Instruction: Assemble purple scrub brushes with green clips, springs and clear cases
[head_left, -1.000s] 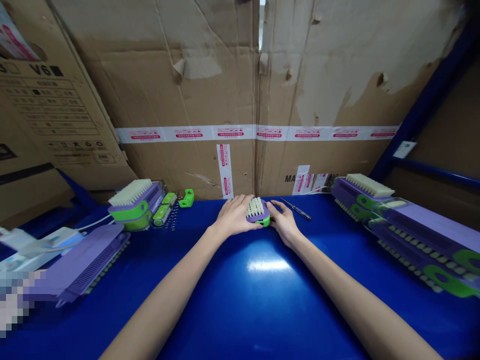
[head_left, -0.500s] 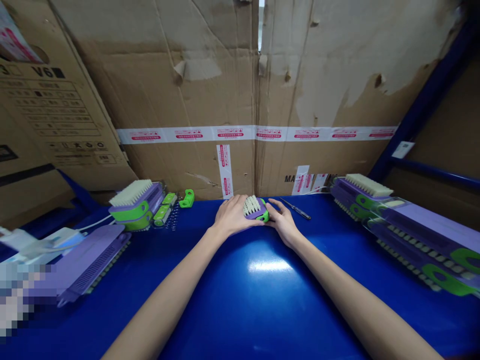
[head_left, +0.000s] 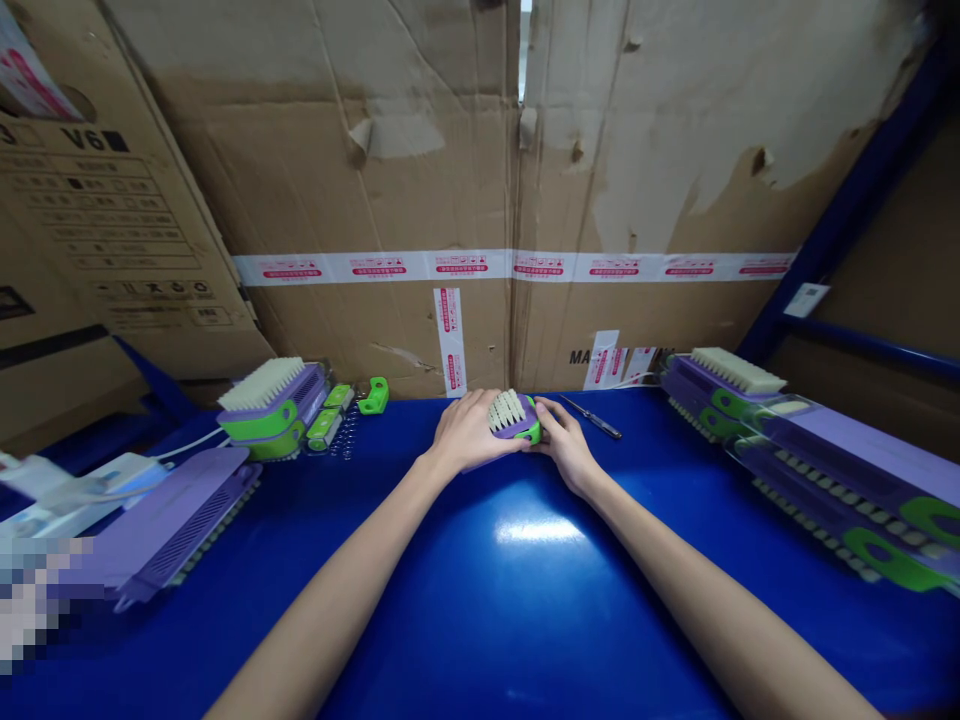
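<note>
Between my hands is a purple and green brush (head_left: 511,412) with cream bristles facing up, near the back edge of the blue table (head_left: 480,600). My left hand (head_left: 466,428) wraps round its left side and hides much of it. At its right end, the fingers of my right hand (head_left: 561,440) close on the green part. A thin screwdriver-like tool (head_left: 592,416) lies just beyond my right hand. To the left are a green bracket (head_left: 374,396), small green pieces (head_left: 327,422) and several springs (head_left: 346,432).
Stacked brushes (head_left: 274,410) and a purple cover (head_left: 180,515) lie at the left, beside a white power strip (head_left: 112,485) with cables. More purple and green brush units (head_left: 727,390) are piled at the right. A cardboard wall (head_left: 375,200) stands behind the table.
The brush and my left hand have shifted very slightly to the right. My right hand keeps its place at the green end; the other things lie as before.
</note>
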